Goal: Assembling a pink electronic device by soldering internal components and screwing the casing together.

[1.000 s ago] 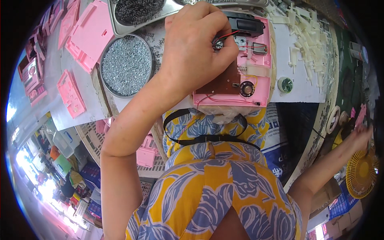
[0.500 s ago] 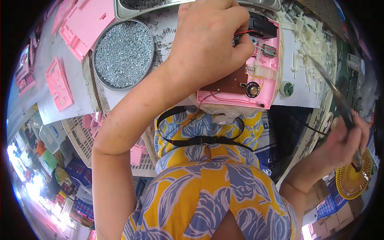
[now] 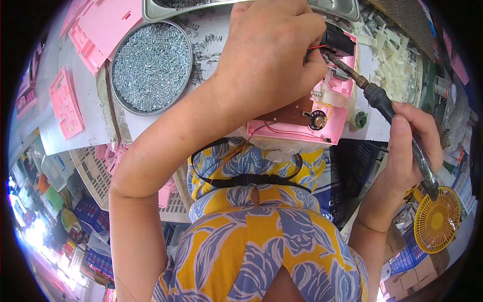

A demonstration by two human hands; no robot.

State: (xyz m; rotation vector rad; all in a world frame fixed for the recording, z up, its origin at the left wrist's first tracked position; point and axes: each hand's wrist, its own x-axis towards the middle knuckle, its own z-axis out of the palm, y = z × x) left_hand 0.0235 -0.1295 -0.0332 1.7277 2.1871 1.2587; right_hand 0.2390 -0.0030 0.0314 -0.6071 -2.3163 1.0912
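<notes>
A soldering iron (image 3: 380, 100) with a dark handle is in my right hand (image 3: 410, 143), its fingers closed round the grip. The tip points down-left into a pink plastic casing (image 3: 334, 132) and meets the parts beside my left fingertips. My left hand (image 3: 274, 53) reaches across the casing, thumb and fingers pinched by a thin red wire (image 3: 317, 47). Inside the casing sit a black box-shaped part (image 3: 338, 43), a brown board (image 3: 287, 115) and a small round speaker (image 3: 318, 120) with wires. My left hand hides part of the interior and the exact joint.
A round tray (image 3: 151, 68) of small metal screws stands at the left, near loose springs (image 3: 201, 43). Pink plastic panels (image 3: 66, 103) lie farther left. White plastic parts (image 3: 392, 60) are heaped at the right, beside a small green reel (image 3: 358, 119). A metal tray (image 3: 201, 11) borders the far side.
My right hand has brought the soldering iron leftward from the right side, its tip now in the casing by my left fingers. My left hand stays pinched over the casing.
</notes>
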